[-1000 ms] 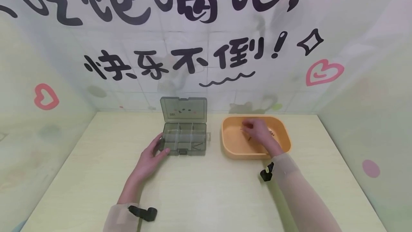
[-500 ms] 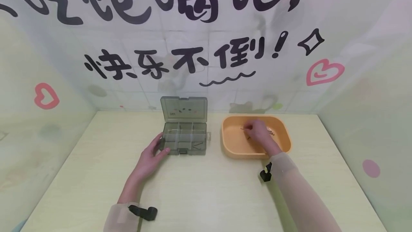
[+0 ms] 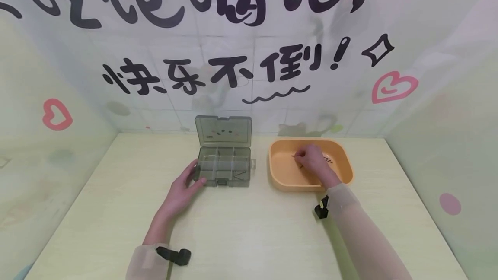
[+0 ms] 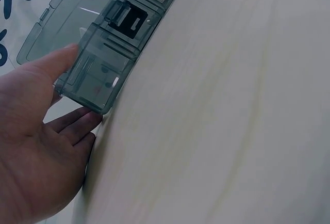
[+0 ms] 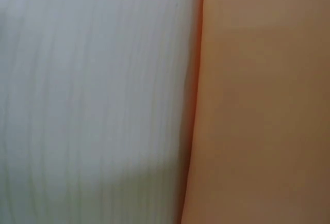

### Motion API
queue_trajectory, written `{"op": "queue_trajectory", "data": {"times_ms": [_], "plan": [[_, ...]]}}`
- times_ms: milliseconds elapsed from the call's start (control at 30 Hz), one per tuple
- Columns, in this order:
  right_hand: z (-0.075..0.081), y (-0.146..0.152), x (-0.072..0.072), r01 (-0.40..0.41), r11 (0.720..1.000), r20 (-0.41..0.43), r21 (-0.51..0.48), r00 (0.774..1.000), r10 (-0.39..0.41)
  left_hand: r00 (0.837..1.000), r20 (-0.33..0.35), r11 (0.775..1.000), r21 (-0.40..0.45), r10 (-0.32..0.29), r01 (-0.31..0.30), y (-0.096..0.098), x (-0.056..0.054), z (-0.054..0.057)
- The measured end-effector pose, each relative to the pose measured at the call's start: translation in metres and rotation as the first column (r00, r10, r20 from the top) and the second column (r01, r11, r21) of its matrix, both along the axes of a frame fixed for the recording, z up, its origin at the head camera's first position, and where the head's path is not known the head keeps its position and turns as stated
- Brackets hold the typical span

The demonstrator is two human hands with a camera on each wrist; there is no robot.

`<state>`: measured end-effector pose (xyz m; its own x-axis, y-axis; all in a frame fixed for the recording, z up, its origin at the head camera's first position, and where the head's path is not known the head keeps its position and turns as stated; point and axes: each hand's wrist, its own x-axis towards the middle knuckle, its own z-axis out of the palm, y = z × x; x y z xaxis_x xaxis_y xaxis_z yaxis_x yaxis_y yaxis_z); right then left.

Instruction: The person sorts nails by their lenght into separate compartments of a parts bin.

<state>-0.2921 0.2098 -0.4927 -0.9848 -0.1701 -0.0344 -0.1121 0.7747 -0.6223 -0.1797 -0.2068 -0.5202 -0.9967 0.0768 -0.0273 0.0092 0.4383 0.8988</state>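
A see-through grey compartment box (image 3: 223, 165) stands on the table with its lid (image 3: 224, 131) raised at the back. My left hand (image 3: 183, 191) holds the box's left end, thumb over the front corner and fingers along the side, as the left wrist view also shows. Two thin dark nail-like pieces (image 3: 239, 175) lie in its front right compartment. Inside the orange tray (image 3: 282, 178) my right hand (image 3: 315, 160) reaches down with thumb and fingers together. A thin nail-like piece (image 3: 293, 156) sticks out at its fingertips; its other end is hidden.
Several more thin dark pieces lie in the tray, partly behind the right hand. The right wrist view shows only the tray's outer wall (image 5: 258, 100) and the pale tabletop (image 5: 103, 79). A printed back wall (image 3: 175, 111) rises close behind box and tray.
My right hand's fingers have lowered slightly and drawn together inside the tray. The left hand and the box keep their place; the head view has shifted a little.
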Motion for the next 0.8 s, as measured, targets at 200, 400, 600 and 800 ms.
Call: {"op": "queue_trajectory", "data": {"times_ms": [200,400,600,800], "plan": [[-0.0019,0.0005,-0.0014,-0.009,1.0,0.012,-0.007,1.0,0.009,1.0,-0.001,1.0,-0.012,-0.001,0.001,-0.0002,0.0001,-0.0004],[-0.0026,0.0005,-0.0019,-0.042,0.999,-0.02,0.001,0.999,0.042,1.0,0.011,1.0,-0.01,0.005,-0.005,0.0001,0.0,-0.0008],[-0.0017,0.0003,-0.0015,-0.063,0.998,-0.035,0.015,0.997,0.063,1.0,0.007,1.0,-0.006,-0.001,0.001,-0.0001,-0.0001,-0.0008],[0.0006,0.0001,0.0014,-0.069,0.998,-0.007,0.007,0.998,0.069,1.0,0.011,1.0,-0.014,-0.003,0.004,-0.0008,-0.0011,0.0002]]}}
